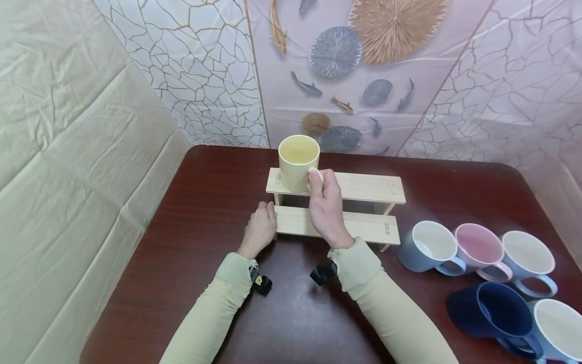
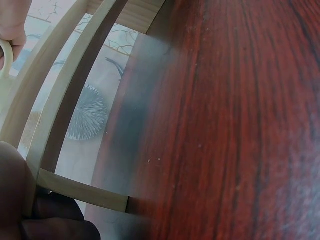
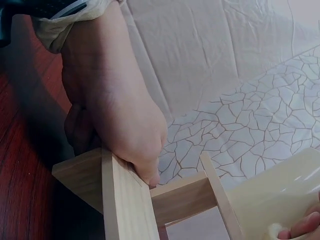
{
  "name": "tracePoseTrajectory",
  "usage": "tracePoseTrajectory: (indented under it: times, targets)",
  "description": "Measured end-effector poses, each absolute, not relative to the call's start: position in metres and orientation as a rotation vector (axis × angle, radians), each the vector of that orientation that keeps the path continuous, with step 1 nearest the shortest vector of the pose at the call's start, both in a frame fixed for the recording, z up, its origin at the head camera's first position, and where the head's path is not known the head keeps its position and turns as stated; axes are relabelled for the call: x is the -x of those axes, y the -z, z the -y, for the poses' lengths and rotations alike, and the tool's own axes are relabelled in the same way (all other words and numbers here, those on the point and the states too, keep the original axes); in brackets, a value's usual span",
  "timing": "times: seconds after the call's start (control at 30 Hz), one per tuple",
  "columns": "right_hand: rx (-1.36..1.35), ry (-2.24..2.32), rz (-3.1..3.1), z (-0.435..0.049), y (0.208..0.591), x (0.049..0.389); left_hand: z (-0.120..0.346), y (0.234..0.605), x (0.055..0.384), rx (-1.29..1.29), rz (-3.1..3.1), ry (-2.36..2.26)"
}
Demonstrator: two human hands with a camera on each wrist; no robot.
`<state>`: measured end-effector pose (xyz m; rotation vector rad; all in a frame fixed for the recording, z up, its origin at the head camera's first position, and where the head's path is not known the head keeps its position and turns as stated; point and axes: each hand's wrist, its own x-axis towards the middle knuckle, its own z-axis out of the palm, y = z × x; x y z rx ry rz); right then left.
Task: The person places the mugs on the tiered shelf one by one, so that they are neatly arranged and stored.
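A pale yellow mug (image 1: 295,172) stands upright at the left end of the upper tier of a light wooden two-step rack (image 1: 368,187). My right hand (image 1: 328,210) pinches the mug's handle between thumb and fingers, with the forearm passing over the lower tier. At the left end of the lower tier, my left hand (image 1: 260,228) grips the board's edge. In the left wrist view its fingers (image 2: 60,227) curl under the board beside the rack's leg (image 2: 85,192). The right wrist view shows the left hand's thumb side on top of the board.
To the right of the rack stand a light blue mug (image 1: 420,250), a pink mug (image 1: 477,245) and another blue mug (image 1: 529,255). Nearer the front right are a navy mug (image 1: 491,311) and a light blue one (image 1: 559,328). A patterned cloth (image 1: 218,76) hangs behind the dark red table (image 1: 182,242).
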<state>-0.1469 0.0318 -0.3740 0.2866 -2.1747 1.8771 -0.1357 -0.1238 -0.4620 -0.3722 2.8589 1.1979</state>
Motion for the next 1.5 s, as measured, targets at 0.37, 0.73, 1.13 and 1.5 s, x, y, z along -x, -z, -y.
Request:
tracePoseTrajectory:
  times: [0.37,0.73,1.13,1.5]
  targets:
    - [-0.305,-1.834,2.223,-0.034,0.37,0.146,0.123,0.46,0.136,0.371,-2.861,-1.201]
    - [-0.177,-1.502,2.38,-0.09,0.369,0.114,0.12,0.465,0.135,0.39,-2.837,-1.215]
    - [0.073,-1.112,2.141,-0.223,0.388,0.014,0.122,0.461,0.133,0.363,-2.815,-1.242]
    - [0.693,-0.825,1.936,-0.278,0.395,-0.046,0.121,0.463,0.132,0.327,-2.809,-1.28]
